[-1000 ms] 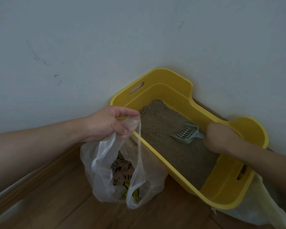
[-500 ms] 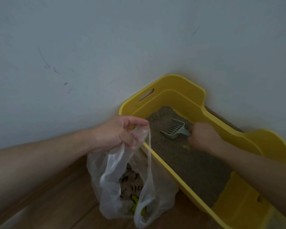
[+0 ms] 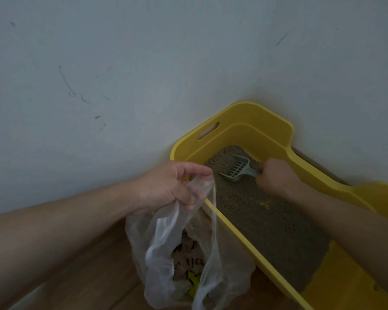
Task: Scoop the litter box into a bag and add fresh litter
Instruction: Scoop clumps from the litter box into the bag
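A yellow litter box [image 3: 251,117] stands in the corner against the wall, filled with grey-brown litter [image 3: 267,222]. My right hand [image 3: 274,177] grips the handle of a pale slotted scoop [image 3: 236,170], whose head rests on the litter at the far end of the box. My left hand [image 3: 173,186] pinches the handles of a clear plastic bag [image 3: 177,253] that hangs just outside the box's near wall. Printed paper and something yellow lie inside the bag. A few yellow specks sit on the litter.
A pale wall [image 3: 121,63] with dark scuff marks rises behind the box. The floor [image 3: 87,276] is brown wood with a skirting board along the wall.
My right hand has pushed the scoop from the middle of the box toward its far end. My left hand keeps its hold on the bag. The view has shifted left.
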`<state>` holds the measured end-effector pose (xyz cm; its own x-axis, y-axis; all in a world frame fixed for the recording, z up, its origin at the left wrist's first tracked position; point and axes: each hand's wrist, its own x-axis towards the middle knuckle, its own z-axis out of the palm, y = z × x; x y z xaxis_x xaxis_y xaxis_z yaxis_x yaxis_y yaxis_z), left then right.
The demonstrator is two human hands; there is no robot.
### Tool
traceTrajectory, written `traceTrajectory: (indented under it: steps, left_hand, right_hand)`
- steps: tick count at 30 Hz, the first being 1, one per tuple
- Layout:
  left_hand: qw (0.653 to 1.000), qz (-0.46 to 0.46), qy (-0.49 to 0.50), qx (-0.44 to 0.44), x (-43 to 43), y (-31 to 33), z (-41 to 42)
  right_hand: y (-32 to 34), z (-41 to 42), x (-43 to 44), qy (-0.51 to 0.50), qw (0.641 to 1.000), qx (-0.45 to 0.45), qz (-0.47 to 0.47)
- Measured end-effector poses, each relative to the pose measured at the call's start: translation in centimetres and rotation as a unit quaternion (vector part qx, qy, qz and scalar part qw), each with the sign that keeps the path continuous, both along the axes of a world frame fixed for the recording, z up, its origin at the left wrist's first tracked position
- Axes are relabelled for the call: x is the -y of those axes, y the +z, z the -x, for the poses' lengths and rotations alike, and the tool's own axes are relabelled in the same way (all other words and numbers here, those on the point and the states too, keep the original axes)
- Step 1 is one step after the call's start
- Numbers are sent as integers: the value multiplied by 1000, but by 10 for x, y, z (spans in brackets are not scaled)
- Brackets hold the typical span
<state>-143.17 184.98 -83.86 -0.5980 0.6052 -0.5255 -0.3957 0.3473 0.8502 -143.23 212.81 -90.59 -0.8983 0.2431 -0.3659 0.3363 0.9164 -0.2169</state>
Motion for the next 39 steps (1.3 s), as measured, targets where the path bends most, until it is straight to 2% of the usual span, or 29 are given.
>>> traceTrajectory:
  steps: [10, 23, 35, 39]
  left_hand:
    - [1000, 4, -2, -2, 0, -1, 2]
    - [1000, 4, -8, 12, 2, 0, 2]
    - [1000, 2, -6, 18, 1, 1, 1]
    - [1000, 0, -3, 25, 1, 1, 1]
  right_hand:
    - [-15, -2, -3, -14, 995, 16, 95]
    - [-18, -7, -8, 18, 992, 13, 124]
    - [-26, -19, 0, -16, 983, 15, 181]
    - [-30, -25, 5, 5, 982, 13, 190]
